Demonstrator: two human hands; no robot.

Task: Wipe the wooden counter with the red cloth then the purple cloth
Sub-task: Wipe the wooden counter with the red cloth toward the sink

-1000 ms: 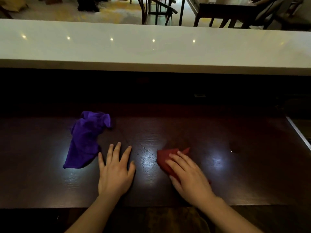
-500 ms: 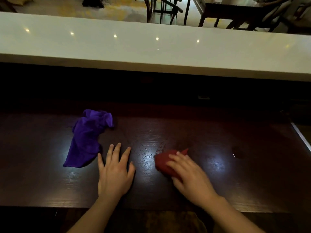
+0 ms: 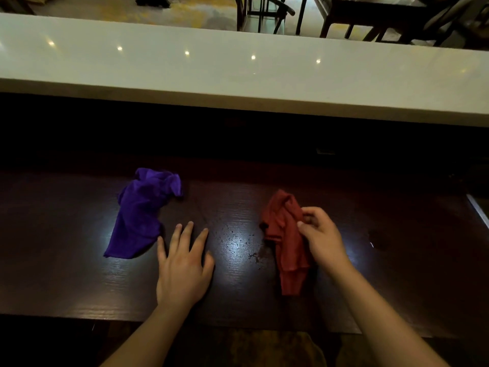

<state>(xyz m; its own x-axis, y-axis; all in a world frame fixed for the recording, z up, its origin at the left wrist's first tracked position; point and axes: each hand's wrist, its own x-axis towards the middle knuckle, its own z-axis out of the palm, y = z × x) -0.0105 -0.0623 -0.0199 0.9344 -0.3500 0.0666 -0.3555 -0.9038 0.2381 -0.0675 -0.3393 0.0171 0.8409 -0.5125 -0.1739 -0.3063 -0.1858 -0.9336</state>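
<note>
The dark wooden counter (image 3: 264, 295) runs across the lower half of the view. My right hand (image 3: 321, 235) pinches the red cloth (image 3: 287, 242) by its upper part, and the cloth hangs down loose above the wood. My left hand (image 3: 182, 266) lies flat on the counter with fingers spread, holding nothing. The purple cloth (image 3: 143, 210) lies crumpled on the counter, just left of my left hand's fingertips. Small wet specks (image 3: 238, 241) glisten on the wood between my hands.
A raised white ledge (image 3: 238, 72) runs along the counter's far side, with a dark recess under it. Chairs and tables (image 3: 370, 17) stand beyond the ledge. A pale strip (image 3: 477, 211) marks the counter's right end.
My right hand was pressing the bunched red cloth flat on the wood; now it has lifted the cloth so it hangs unfolded. The left hand and purple cloth stayed put.
</note>
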